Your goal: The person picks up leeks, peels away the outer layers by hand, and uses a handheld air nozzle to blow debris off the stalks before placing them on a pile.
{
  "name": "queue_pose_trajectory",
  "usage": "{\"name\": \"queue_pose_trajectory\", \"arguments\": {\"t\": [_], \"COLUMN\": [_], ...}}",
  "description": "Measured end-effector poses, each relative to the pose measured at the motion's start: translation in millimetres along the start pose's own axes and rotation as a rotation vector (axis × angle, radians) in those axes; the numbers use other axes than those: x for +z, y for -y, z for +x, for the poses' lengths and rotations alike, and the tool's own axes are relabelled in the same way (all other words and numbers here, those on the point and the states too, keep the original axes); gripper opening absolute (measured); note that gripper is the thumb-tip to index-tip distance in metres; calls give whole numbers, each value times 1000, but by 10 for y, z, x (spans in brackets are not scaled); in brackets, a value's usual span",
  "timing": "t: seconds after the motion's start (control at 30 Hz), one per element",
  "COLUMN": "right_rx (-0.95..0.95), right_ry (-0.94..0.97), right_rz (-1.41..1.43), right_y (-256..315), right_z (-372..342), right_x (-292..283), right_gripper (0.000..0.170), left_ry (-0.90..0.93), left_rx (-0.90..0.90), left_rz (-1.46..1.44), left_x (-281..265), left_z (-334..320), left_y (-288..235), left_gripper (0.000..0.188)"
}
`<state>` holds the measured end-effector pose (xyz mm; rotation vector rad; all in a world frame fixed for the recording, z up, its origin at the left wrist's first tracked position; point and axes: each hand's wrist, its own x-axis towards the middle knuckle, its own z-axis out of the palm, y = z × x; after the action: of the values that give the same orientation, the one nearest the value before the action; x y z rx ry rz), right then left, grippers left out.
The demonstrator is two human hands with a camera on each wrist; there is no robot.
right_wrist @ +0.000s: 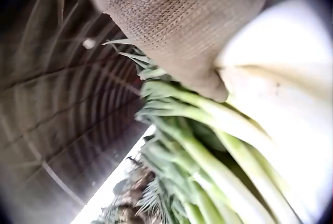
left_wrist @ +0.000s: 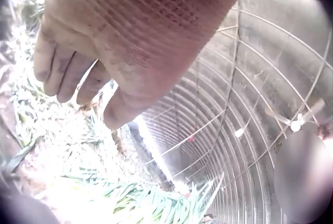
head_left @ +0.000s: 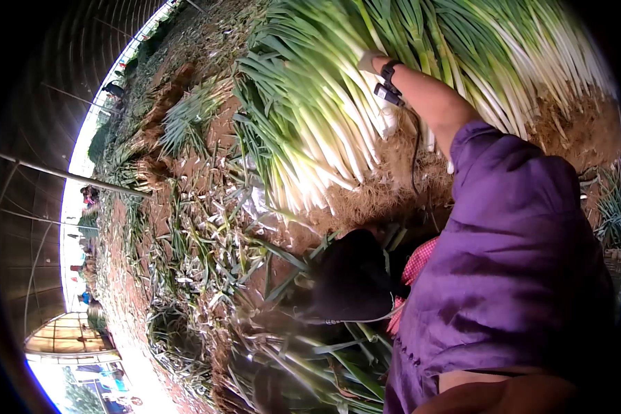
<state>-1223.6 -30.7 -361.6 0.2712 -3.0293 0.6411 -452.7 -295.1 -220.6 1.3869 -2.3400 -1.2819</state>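
My gloved right hand [head_left: 372, 63] is over a thick row of long green onions [head_left: 310, 117], white stalks and roots toward me. Seen in the right wrist view, the right hand [right_wrist: 182, 31] grips a green onion [right_wrist: 281, 52] whose thick white stalk fills that side; the thumb tip lies against the stalk, the other fingers mostly hidden. My left hand [left_wrist: 119, 42], in a dusty knit glove, hangs with fingers loosely bent and the thumb apart, holding nothing. More green onions [left_wrist: 156, 203] show beyond and below it.
Loose leaves and peelings [head_left: 207, 241] litter the soil on the left. A smaller bunch of green onions [head_left: 193, 114] lies farther off. A black rounded object [head_left: 355, 276] stands close by my body. Metal ribs [left_wrist: 223, 104] arch overhead, and a cable [head_left: 417, 159] hangs from my right wrist.
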Motion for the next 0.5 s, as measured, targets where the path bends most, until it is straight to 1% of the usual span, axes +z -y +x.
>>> {"name": "queue_pose_trajectory", "arguments": {"t": [0.03,0.1,0.13,0.2,0.3,0.33,0.4,0.47,0.5], "right_rx": [-13,129,126,110,111,101,69,89,79], "right_ry": [27,128,144,168,147,140,125,178,41], "right_rz": [-39,208,215,231,301,327,262,142,2], "right_y": [-76,-76,-86,-138,-175,-178,-199,-207,-182], "right_z": [-41,-121,-135,-88,-196,-228,-297,-421,-515], "right_x": [95,110,93,76,68,44,-54,-179,-154], "right_gripper": [45,55,56,58,59,60,62,65,65], "left_ry": [61,164,204,264,325,342,372,426,451], "left_rx": [-22,-48,-43,-26,7,20,51,74,87], "left_rz": [-25,-59,-70,-74,-74,-103,-166,-220,-246], "left_x": [114,311,394,601,990,1107,1326,1467,1502], "left_z": [75,194,258,389,599,686,853,896,892], "left_y": [67,163,182,89,-256,-275,-278,-375,-385], "left_gripper": [36,35,35,34,32,33,35,36,37]}}
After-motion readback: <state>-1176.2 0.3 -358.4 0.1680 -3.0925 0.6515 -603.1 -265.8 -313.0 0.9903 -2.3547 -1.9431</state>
